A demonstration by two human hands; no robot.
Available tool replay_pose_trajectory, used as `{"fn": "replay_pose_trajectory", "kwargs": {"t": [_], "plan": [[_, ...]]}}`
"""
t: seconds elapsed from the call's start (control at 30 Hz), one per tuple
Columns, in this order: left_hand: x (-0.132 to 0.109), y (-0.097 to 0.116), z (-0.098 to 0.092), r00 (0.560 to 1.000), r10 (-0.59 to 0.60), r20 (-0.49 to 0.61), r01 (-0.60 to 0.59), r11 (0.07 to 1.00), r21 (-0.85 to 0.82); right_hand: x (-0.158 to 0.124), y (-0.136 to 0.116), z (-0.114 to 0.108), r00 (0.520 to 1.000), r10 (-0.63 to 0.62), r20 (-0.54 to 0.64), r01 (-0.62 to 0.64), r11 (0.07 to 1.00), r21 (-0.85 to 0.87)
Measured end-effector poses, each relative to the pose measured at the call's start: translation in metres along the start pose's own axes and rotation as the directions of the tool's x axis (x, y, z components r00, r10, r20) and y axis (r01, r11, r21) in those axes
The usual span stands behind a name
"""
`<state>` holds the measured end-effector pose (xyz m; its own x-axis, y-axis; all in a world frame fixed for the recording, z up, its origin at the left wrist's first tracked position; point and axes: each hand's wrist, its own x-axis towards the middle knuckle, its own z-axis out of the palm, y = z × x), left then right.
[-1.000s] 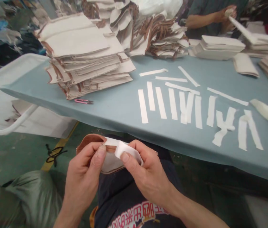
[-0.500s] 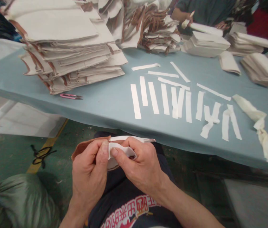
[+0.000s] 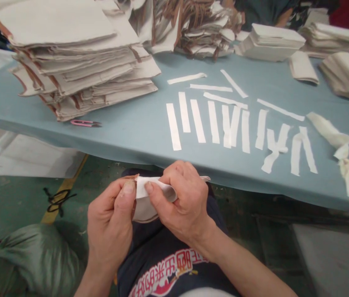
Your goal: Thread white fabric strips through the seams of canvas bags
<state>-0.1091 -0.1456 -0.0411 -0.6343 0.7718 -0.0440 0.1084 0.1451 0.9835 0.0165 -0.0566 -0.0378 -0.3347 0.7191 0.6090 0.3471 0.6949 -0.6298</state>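
Plainly, white strip (image 3: 142,189) — between both hands (image 3: 111,220) (image 3: 183,202), curled

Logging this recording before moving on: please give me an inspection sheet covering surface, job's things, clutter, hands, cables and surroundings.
Surface: blue-grey tabletop, bearing loose white strips and a large fabric stack.
Job's things: white strip and cream fabric piece, held together.
Clutter: pink-handled snips near the stack.
Hands: left hand pinches the piece; right hand grips the strip.
Cables: black cord on the floor; type unclear.
Surroundings: green bundle on the floor; another person partly visible across the tabletop.
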Motion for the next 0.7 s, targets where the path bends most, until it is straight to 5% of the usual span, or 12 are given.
{"fn": "replay_pose_trajectory", "kwargs": {"t": [0.17,0.4,0.7], "plan": [[0.002,0.002,0.008,0.991,-0.126,0.040,0.131,0.972,-0.193,-0.003,0.005,0.006,0.997,-0.006,-0.076,0.009,0.999,0.047],[0.006,0.000,0.008,0.977,-0.209,0.039,0.212,0.941,-0.264,-0.005,0.008,0.007,0.992,0.108,0.068,-0.117,0.984,0.137],[0.011,0.004,0.015,0.973,-0.226,0.038,0.225,0.910,-0.349,-0.008,0.010,0.017,0.992,0.120,0.043,-0.124,0.987,0.098]]}}
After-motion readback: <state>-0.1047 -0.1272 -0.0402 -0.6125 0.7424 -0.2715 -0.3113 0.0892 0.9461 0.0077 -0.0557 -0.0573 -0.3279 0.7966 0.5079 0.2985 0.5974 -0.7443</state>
